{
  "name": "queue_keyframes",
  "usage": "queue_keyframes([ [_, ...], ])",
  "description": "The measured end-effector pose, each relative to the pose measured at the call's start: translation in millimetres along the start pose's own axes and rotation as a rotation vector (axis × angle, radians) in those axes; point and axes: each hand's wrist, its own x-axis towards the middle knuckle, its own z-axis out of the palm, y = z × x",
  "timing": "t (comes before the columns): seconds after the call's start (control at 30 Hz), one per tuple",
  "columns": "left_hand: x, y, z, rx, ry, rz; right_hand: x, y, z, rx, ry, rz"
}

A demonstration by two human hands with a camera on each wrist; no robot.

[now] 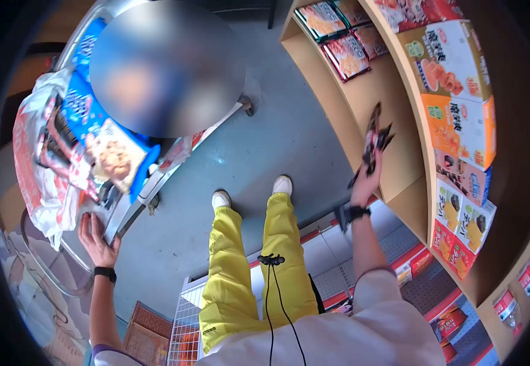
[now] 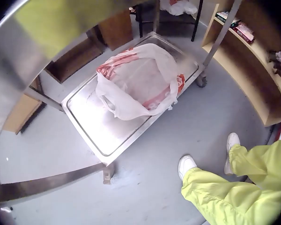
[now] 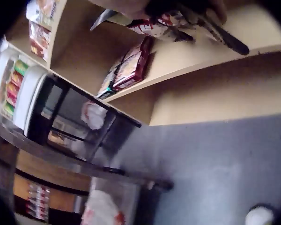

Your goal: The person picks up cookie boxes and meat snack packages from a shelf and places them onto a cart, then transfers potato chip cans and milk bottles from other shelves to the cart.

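My right hand (image 1: 367, 180) grips several dark snack packets (image 1: 375, 143) over the shelf board (image 1: 406, 143) of a curved wooden shelf. Red and white print shows on these packets (image 3: 164, 28) in the right wrist view. My left hand (image 1: 99, 241) rests, fingers extended, at the near end of a metal cart (image 1: 118, 219), beside a white and red plastic bag (image 1: 27, 143). Dark packets (image 1: 57, 143) lie in that bag's opening. Blue snack bags (image 1: 81, 107), one with cookies pictured, lie next to it on the cart.
Red and green packets (image 1: 345, 56) stand at the shelf's far end. Boxed snacks (image 1: 454, 61) line its upper level. On the cart's lower tray (image 2: 98, 136) sits another plastic bag (image 2: 136, 84). A wire basket (image 1: 184, 323) is near my legs. A blurred patch covers part of the head view.
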Motion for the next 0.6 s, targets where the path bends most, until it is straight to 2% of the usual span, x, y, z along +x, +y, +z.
queue_keyframes([
  [0.03, -0.5, 0.0, -0.9, -0.011, -0.009, -0.017, -24.1, -13.0, -12.8, 0.233, -0.065, 0.326],
  [0.07, -1.4, -0.3, -1.8, -0.033, -0.020, -0.032, -41.5, -66.2, -28.5, 0.221, -0.113, 0.412],
  [0.1, -2.0, -1.5, -2.0, -0.033, -0.029, -0.036, -65.2, -57.4, -36.9, 0.198, -0.129, 0.270],
  [0.13, -2.5, -1.6, -2.3, -0.042, -0.029, -0.036, -88.3, -58.0, -48.3, 0.343, -0.183, 0.488],
  [0.17, -2.8, -1.4, -2.4, -0.046, -0.030, -0.042, -100.4, -95.0, -58.1, 0.326, -0.184, 0.550],
  [0.2, -2.5, -3.3, -0.1, -0.084, -0.043, -0.030, -111.9, -130.5, -67.0, 0.439, -0.150, 0.698],
  [0.23, -4.6, -7.6, -0.6, -0.108, -0.065, -0.031, -118.8, -155.7, -80.3, 0.516, -0.235, 0.742],
  [0.27, -3.9, -7.1, -5.5, -0.128, -0.055, -0.034, -125.0, -188.6, -85.7, 0.520, -0.141, 0.816],
  [0.3, -0.6, -4.1, -10.1, -0.148, -0.046, -0.041, -126.8, -213.1, -94.9, 0.589, -0.246, 0.728],
  [0.4, 4.0, -4.5, -18.2, -0.153, -0.011, -0.044, -136.2, -288.2, -118.6, 0.577, -0.085, 0.693],
  [0.43, 3.9, -4.5, -21.8, -0.145, -0.018, -0.040, -145.7, -280.0, -141.4, -0.195, -0.353, 0.198],
  [0.5, 5.4, -5.5, -26.8, -0.155, -0.043, -0.040, -152.1, -303.3, -149.6, 0.002, -0.128, 0.157],
  [0.57, 4.3, -7.4, -28.9, -0.150, -0.045, -0.032, -152.6, -335.7, -148.9, -0.370, -0.098, -0.420],
  [0.6, 4.1, -8.5, -31.2, -0.153, -0.047, -0.029, -150.6, -351.4, -138.2, 0.066, -0.006, -0.100],
])
